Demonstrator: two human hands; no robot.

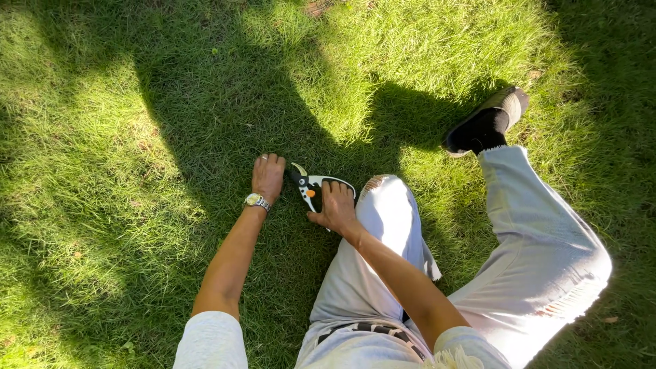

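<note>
Gripping pruning shears (311, 186): right hand (336, 208) | left hand (268, 176) seemingly fisted on grass (137, 171)

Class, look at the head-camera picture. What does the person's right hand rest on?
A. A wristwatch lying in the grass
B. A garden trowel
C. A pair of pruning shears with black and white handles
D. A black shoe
C: the right hand lies over the handles of the pruning shears, whose blades point toward the left hand pressed into the grass; the watch is worn on the left wrist.
</note>
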